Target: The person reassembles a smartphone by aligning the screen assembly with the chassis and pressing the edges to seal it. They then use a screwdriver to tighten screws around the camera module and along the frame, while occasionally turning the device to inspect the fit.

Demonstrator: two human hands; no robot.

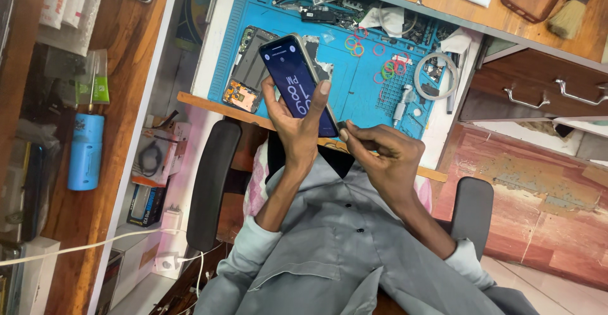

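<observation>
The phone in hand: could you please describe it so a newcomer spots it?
Over the blue work mat, the left hand holds up a phone. Unlike the opened phone lying on the mat, its dark screen is lit.

Just 1 view here, head-worn, and it comes out upside down: the person's grey shirt [329,252] fills the bottom, both hands sit close at centre, and the blue work mat [354,87] lies beyond them, toward the top.
</observation>
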